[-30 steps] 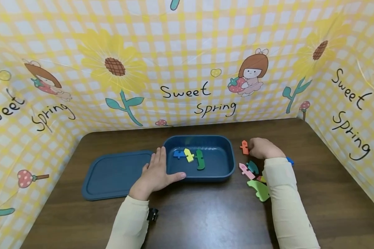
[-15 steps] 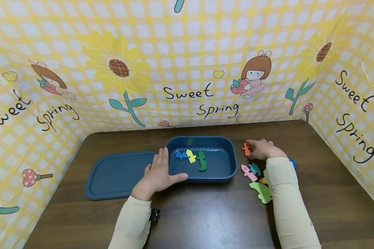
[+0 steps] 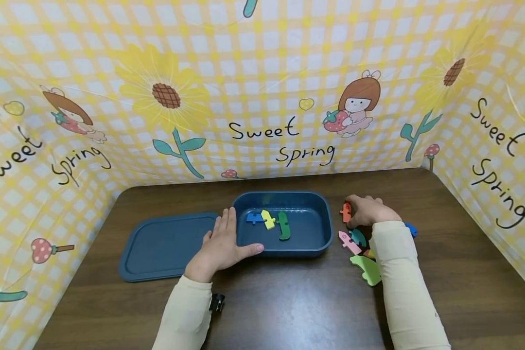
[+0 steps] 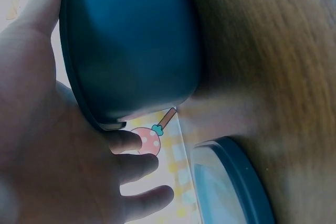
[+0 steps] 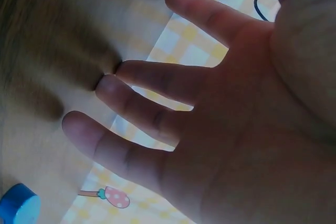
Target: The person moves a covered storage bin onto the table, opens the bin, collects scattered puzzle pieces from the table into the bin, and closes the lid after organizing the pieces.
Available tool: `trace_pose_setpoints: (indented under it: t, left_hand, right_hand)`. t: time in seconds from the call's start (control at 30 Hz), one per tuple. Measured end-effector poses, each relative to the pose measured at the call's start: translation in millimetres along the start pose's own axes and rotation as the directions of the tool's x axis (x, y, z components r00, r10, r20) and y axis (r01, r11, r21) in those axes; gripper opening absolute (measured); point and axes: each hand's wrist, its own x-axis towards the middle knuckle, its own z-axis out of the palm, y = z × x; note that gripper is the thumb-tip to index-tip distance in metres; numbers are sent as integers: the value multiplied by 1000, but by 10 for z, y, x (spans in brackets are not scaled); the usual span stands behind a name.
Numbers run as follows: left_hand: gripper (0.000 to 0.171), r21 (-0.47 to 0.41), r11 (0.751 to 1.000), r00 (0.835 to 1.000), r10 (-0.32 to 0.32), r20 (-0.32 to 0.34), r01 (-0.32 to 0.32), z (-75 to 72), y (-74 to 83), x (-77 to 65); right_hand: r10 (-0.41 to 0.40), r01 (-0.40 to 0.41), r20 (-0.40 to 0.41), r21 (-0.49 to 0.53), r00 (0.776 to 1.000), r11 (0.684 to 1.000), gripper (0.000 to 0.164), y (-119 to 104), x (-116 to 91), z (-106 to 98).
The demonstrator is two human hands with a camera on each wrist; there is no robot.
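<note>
One left hand (image 3: 218,249) rests spread against the blue plastic box (image 3: 298,252), and there's the right hand (image 3: 371,211) at the orange puzzle piece (image 3: 345,213) right of the box, pinching or not, can't tell!

Back of the cloth (image 3: 262,68): above the table's (image 3: 288,301) back edge I read a black, handwritten-looking "Sweet" (image 3: 264,130), with "Spring" lower and to its right.
Left side of the cloth: beyond the table's back left corner I read "Sweet" and "Spring", both slanting upward to the right.
Right side of the cloth: beyond the table's back right corner I read "Sweet", with "Spring" below it, both slanting downward.
Pink piece (image 3: 349,243): a round mark, too small for me to read.
Cloth, right wrist view: one curved black stroke (image 5: 255,7); I cannot tell which letter.
</note>
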Motion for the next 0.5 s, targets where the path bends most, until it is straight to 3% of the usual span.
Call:
trace_pose_setpoints:
  t: [0.5]
  left_hand:
    - [126, -12, 1000, 1000, 0, 0, 0, -17, 23, -27]
  right_hand:
    - [-10, 10, 15, -10, 1000, 1000, 71, -51, -18, -10]
